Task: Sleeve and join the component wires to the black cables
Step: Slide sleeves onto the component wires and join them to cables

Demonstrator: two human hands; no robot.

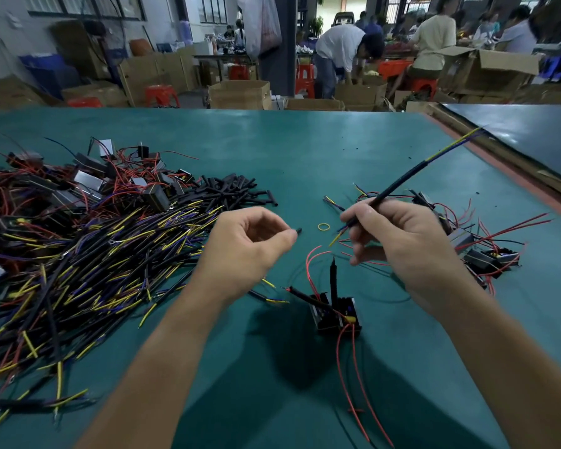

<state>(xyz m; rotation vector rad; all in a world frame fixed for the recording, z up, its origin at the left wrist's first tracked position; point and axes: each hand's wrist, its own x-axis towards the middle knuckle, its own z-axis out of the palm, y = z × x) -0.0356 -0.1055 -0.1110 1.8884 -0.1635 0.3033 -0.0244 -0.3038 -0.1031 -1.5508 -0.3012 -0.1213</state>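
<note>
My right hand [399,241] grips a black cable [412,171] that slants up to the right, with yellow and blue wires showing at both of its ends. My left hand [246,251] pinches a short black sleeve [298,230] between thumb and fingertip, a little left of the cable's lower end. Below the hands a black component [336,314] with red wires lies on the green table [305,150]; two of its wires carry black sleeves.
A big heap of black cables [88,273] and components [78,186] fills the left side. Loose black sleeves [237,189] lie behind my left hand. More components [486,257] with red wires sit at the right. A yellow rubber band [323,226] lies between the hands. People work among cardboard boxes beyond the table.
</note>
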